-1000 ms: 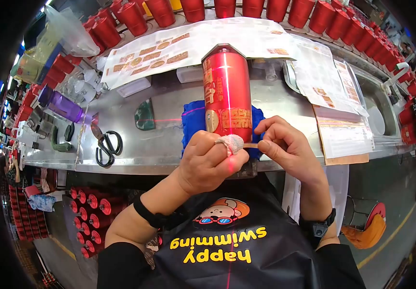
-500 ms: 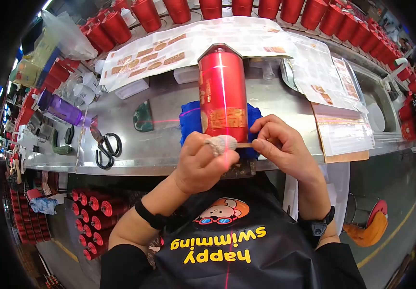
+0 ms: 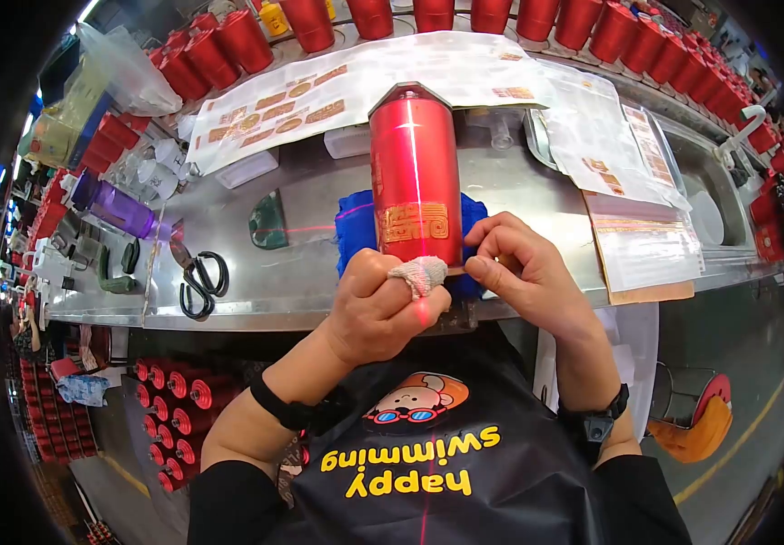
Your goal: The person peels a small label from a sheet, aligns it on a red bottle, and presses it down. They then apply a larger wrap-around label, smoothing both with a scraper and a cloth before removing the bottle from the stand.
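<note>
A red cylindrical canister (image 3: 419, 163) with gold patterning near its close end lies on a bunched blue cloth (image 3: 354, 232), a dark angular piece at its far end. My left hand (image 3: 378, 304) is closed with curled fingers against the canister's close end. A whitish knitted wrap (image 3: 424, 274) covers one of its fingertips; anything inside the grip is hidden. On the other side my right hand (image 3: 524, 272) pinches a thin brownish stick (image 3: 457, 270) that runs toward the wrapped finger, along the canister's edge.
Black-handled scissors (image 3: 199, 282), a dark green piece (image 3: 269, 220) and a purple bottle (image 3: 115, 204) lie to the left on the metal table. White printed sheets (image 3: 365, 82) spread behind the canister. Red canisters (image 3: 433, 14) line the back; a sink (image 3: 696, 154) is at right.
The held canister has turned slightly, its gold pattern shifting left. Both hands keep nearly the same place. The red canisters along the back have shifted right, and a yellow container has appeared among them.
</note>
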